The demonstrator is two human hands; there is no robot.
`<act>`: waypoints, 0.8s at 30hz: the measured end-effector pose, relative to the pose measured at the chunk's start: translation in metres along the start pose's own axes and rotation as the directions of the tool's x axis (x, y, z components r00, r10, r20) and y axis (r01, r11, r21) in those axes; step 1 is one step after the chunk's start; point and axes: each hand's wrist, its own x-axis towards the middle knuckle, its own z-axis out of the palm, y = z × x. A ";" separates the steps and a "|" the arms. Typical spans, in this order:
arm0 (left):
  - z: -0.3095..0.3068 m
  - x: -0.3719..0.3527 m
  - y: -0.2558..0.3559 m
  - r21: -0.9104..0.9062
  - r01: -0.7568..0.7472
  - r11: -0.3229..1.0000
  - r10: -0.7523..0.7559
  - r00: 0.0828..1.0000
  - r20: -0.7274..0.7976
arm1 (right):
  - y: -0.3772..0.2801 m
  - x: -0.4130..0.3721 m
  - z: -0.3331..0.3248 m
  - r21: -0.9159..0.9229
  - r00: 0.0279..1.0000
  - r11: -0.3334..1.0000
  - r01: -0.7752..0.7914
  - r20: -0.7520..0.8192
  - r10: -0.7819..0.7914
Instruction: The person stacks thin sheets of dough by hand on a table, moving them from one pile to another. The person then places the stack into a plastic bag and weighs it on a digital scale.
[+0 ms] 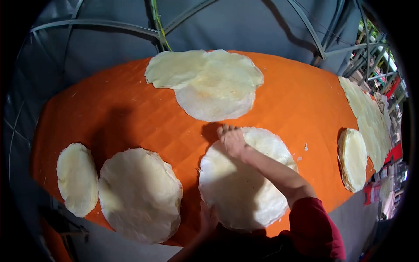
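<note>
A stack of round, pale flat sheets (248,187) lies on the orange cloth surface (144,122) in front of me. My right hand (232,139) reaches across to the far upper-left edge of this stack, its fingers curled at the rim; what they hold, if anything, is hidden. Low at the stack's near left side, in shadow, my left hand (208,217) rests against the edge, its fingers too dark to read. Just beyond my right hand, several overlapping thin sheets (214,83) are spread.
On the left stand a large round stack (140,196) and a narrower-looking one (77,180). Another stack (352,160) is at the right, beside a row of overlapping sheets (369,118). Metal framing (96,24) and grey sheeting stand behind the surface.
</note>
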 end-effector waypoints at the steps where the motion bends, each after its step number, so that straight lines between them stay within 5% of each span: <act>1: -0.001 0.000 0.003 0.023 0.028 0.999 -0.028 1.000 0.001 | 0.010 0.022 0.020 -0.084 0.985 0.996 -0.017 -0.172 0.003; 2: -0.002 0.000 0.004 0.047 0.056 0.997 -0.056 0.998 0.002 | 0.025 0.045 0.046 -0.214 0.957 0.973 -0.088 -0.291 0.022; 3: -0.002 -0.001 0.002 0.010 0.111 0.994 -0.111 0.994 0.006 | 0.039 0.061 0.051 -0.238 0.967 0.963 -0.128 -0.244 0.069; 5: -0.004 0.001 0.003 0.018 0.086 0.996 -0.086 0.996 0.005 | 0.081 0.092 0.042 -0.054 0.994 0.998 -0.028 0.103 0.033; 7: -0.003 0.001 -0.005 -0.029 0.069 0.997 -0.069 0.998 0.012 | 0.114 0.094 0.019 0.026 0.972 0.999 0.025 -0.233 -0.018; 9: -0.001 0.000 -0.022 -0.129 0.066 0.989 -0.063 0.998 0.029 | 0.124 0.074 -0.045 0.015 0.942 0.993 0.115 -0.320 -0.104; 12: -0.001 0.001 -0.014 -0.126 0.055 0.991 -0.056 0.998 -0.011 | 0.109 -0.009 -0.099 -0.285 0.856 0.939 0.191 -0.420 -0.301; 13: -0.001 0.003 -0.006 -0.261 0.073 0.963 -0.074 0.997 0.008 | 0.095 -0.049 -0.102 -0.379 0.832 0.900 0.216 -0.411 -0.373; 15: -0.001 0.004 0.010 -0.506 0.144 0.850 -0.139 0.989 0.049 | 0.053 -0.122 -0.113 -0.138 0.894 0.898 0.417 -0.117 -0.433; 17: -0.010 0.007 -0.014 -0.611 0.262 0.747 -0.185 0.965 0.187 | 0.017 -0.185 -0.081 -0.224 0.817 0.789 0.573 0.083 -0.570; 18: -0.012 0.009 -0.023 -0.655 0.309 0.690 -0.189 0.950 0.249 | 0.001 -0.215 -0.047 -0.069 0.827 0.824 0.563 0.054 -0.560; 19: -0.010 0.008 -0.018 -0.684 0.299 0.665 -0.194 0.954 0.229 | -0.021 -0.237 -0.027 -0.089 0.881 0.890 0.448 0.210 -0.423; 20: -0.007 0.007 -0.010 -0.713 0.284 0.641 -0.194 0.959 0.207 | -0.025 -0.250 -0.006 0.213 0.842 0.849 0.484 0.152 -0.518; 21: -0.005 0.007 -0.003 -0.741 0.266 0.617 -0.192 0.964 0.186 | -0.035 -0.261 0.015 0.075 0.822 0.838 0.541 0.165 -0.546; 24: -0.002 0.005 0.006 -0.389 0.227 0.893 -0.213 0.974 0.079 | -0.048 -0.253 0.020 0.226 0.867 0.838 0.497 -0.183 -0.464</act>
